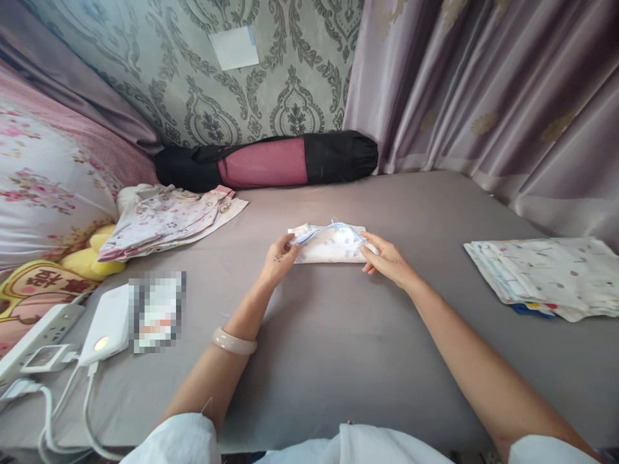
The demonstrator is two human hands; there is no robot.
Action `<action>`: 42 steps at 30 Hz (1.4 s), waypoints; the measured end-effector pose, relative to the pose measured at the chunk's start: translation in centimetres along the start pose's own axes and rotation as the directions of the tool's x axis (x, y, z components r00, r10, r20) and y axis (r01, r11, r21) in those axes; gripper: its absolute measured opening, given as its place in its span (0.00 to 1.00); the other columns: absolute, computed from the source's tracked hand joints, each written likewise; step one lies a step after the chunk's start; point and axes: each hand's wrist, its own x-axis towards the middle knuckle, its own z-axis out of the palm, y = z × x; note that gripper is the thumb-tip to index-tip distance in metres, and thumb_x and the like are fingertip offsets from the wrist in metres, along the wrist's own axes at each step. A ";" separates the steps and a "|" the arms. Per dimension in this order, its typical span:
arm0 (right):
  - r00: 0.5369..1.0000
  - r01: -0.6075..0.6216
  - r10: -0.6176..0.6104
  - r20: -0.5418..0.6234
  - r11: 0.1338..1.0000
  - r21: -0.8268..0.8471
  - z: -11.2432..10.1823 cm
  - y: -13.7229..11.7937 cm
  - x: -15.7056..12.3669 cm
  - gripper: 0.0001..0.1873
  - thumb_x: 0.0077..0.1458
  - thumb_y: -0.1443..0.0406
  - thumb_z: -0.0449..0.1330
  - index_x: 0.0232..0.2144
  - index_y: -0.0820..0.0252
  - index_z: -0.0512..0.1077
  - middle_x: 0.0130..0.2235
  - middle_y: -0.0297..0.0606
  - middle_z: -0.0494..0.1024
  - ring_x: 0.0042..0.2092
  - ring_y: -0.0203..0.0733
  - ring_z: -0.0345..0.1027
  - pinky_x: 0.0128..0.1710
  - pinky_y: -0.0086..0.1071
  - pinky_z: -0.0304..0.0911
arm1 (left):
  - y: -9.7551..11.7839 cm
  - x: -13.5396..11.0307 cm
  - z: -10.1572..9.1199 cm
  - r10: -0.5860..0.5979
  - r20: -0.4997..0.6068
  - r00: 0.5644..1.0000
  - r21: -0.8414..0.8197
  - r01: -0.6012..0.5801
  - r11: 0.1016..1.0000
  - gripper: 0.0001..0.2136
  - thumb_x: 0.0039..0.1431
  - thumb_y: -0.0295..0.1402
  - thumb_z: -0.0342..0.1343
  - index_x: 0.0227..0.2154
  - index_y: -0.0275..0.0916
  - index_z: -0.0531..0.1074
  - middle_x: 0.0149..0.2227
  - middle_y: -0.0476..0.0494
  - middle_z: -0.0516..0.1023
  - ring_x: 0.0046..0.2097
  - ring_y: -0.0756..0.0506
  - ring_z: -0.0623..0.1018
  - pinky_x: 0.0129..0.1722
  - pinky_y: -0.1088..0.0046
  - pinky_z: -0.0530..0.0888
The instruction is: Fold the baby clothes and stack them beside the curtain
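A small white cloth [329,248] with a pale print and light blue edging lies folded on the grey sheet in front of me. It looks like a baby garment, though its exact kind is hard to tell. My left hand [283,254] pinches its left end between thumb and fingers. On the opposite end, my right hand [384,256] grips the cloth near its blue edging, thumb on top and fingers curled below. A pale bangle [235,341] sits on my left wrist.
Printed cloths [178,219] lie loosely piled at left, beside a yellow plush toy [91,254]. A folded cloth stack [551,274] rests at right. A rolled black and pink bag [264,161] lines the wall. Nearer left are a power strip [46,335], cables and a white power bank [106,322].
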 end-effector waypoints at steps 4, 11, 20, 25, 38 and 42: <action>0.999 -0.046 0.047 0.000 0.990 0.133 0.0 -0.8 1.0 0.33 0.60 0.56 0.58 0.65 0.55 0.59 0.61 0.49 0.68 0.26 0.32 0.75 0.27 0.28 0.72 | -0.3 1.1 0.4 -0.063 -0.027 0.998 -0.092 0.060 0.994 0.25 0.52 0.43 0.59 0.49 0.30 0.73 0.26 0.52 0.65 0.28 0.51 0.67 0.29 0.76 0.64; 0.990 -0.137 0.140 0.007 0.955 0.263 0.3 -1.3 2.4 0.32 0.60 0.61 0.58 0.64 0.61 0.60 0.64 0.52 0.63 0.24 0.29 0.73 0.23 0.25 0.71 | -1.2 3.4 1.5 -0.191 -0.089 0.978 -0.003 0.192 0.981 0.27 0.46 0.35 0.64 0.51 0.32 0.71 0.32 0.47 0.74 0.31 0.50 0.73 0.29 0.77 0.68; 0.981 -0.186 0.195 0.017 0.900 0.394 0.5 -1.0 3.2 0.32 0.59 0.63 0.59 0.65 0.59 0.59 0.64 0.49 0.63 0.24 0.28 0.73 0.22 0.24 0.71 | -1.3 4.8 2.2 -0.223 -0.214 0.951 0.180 0.263 0.948 0.16 0.54 0.33 0.55 0.46 0.36 0.76 0.39 0.42 0.82 0.41 0.44 0.80 0.38 0.74 0.72; 0.982 -0.184 0.184 0.045 0.870 0.456 0.3 -0.9 3.4 0.36 0.58 0.61 0.60 0.66 0.57 0.56 0.66 0.49 0.59 0.26 0.29 0.74 0.25 0.25 0.73 | -0.9 4.8 2.0 -0.244 -0.246 0.938 0.199 0.295 0.934 0.15 0.56 0.32 0.54 0.45 0.36 0.76 0.42 0.40 0.82 0.45 0.43 0.80 0.42 0.73 0.72; 0.981 -0.184 0.194 0.029 0.860 0.475 0.1 -0.5 3.9 0.41 0.59 0.62 0.60 0.69 0.50 0.47 0.70 0.46 0.48 0.26 0.26 0.71 0.26 0.25 0.73 | -1.4 3.7 1.8 -0.106 -0.214 0.971 0.414 0.188 0.891 0.22 0.59 0.32 0.52 0.57 0.37 0.67 0.46 0.39 0.78 0.52 0.42 0.76 0.52 0.67 0.70; 0.980 -0.183 0.199 0.015 0.865 0.467 0.3 -0.4 3.9 0.40 0.59 0.62 0.59 0.69 0.50 0.48 0.71 0.46 0.46 0.26 0.26 0.71 0.26 0.25 0.74 | -1.7 3.6 2.1 -0.040 -0.190 0.981 0.522 0.136 0.842 0.17 0.62 0.32 0.49 0.52 0.38 0.70 0.50 0.36 0.75 0.52 0.41 0.76 0.51 0.66 0.71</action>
